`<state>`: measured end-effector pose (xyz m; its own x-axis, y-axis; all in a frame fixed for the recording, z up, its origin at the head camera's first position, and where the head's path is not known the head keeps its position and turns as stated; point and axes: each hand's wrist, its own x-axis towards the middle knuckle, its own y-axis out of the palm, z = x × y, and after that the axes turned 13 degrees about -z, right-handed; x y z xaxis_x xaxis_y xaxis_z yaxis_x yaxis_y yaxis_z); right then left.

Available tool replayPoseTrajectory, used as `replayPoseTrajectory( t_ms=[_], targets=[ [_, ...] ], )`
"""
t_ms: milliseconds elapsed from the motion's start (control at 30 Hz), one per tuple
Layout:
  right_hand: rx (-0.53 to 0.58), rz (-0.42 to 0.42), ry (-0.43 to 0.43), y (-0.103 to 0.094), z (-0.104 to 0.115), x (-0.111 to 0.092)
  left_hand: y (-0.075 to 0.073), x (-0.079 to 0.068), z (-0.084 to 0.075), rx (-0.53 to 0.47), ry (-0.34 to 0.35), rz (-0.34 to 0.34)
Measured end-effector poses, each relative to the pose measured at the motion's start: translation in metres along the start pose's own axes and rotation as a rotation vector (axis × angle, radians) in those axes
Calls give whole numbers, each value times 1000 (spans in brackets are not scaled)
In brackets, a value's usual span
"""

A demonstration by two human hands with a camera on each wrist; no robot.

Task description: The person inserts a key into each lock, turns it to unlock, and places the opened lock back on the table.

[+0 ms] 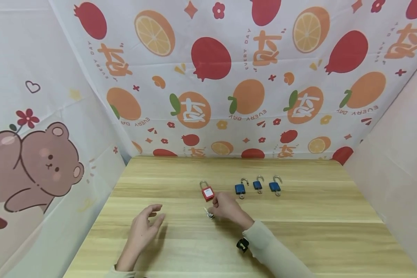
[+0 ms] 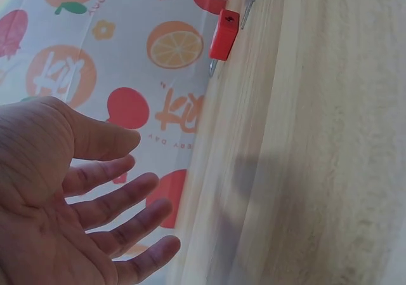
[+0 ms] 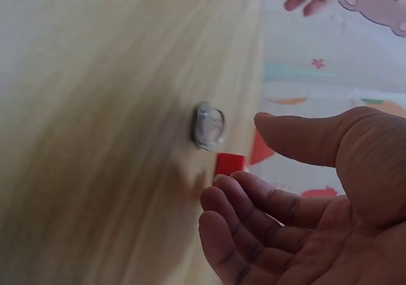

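My right hand [image 1: 226, 207] hovers beside a small bunch of keys [image 1: 209, 214] on the wooden table. In the right wrist view its thumb and fingers are apart, with nothing between them, and the key ring [image 3: 209, 127] looks blurred. Just beyond lies a red padlock [image 1: 207, 193] with a white label, its shackle pointing away; the fingers partly hide it in the right wrist view. Over the left part of the table, my left hand [image 1: 143, 227] is held in the air with its fingers spread, holding nothing. Its palm [image 2: 44, 215] faces sideways in the left wrist view.
Three blue padlocks, a left one [image 1: 240, 189], a middle one [image 1: 257, 185] and a right one [image 1: 274, 186], lie to the right with shackles raised and keys in them. Printed cloth [image 1: 212, 96] encloses the table [image 1: 299, 231]. A black device [image 1: 242, 245] sits at my right wrist.
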<state>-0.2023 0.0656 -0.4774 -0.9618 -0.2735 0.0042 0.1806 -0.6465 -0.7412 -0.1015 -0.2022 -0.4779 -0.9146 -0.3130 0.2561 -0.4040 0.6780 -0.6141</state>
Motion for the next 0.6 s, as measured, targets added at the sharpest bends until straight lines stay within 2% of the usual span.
replayPoseTrajectory(
  t_ms=[233, 467, 600],
  targets=[
    [-47, -34, 10, 9, -2, -1, 1, 1, 6, 7, 0, -19],
    [-55, -56, 9, 16, -4, -1, 0, -3, 8, 7, -41, 12],
    [-57, -49, -5, 17, -4, -2, 2, -3, 8, 7, -42, 15]
  ],
)
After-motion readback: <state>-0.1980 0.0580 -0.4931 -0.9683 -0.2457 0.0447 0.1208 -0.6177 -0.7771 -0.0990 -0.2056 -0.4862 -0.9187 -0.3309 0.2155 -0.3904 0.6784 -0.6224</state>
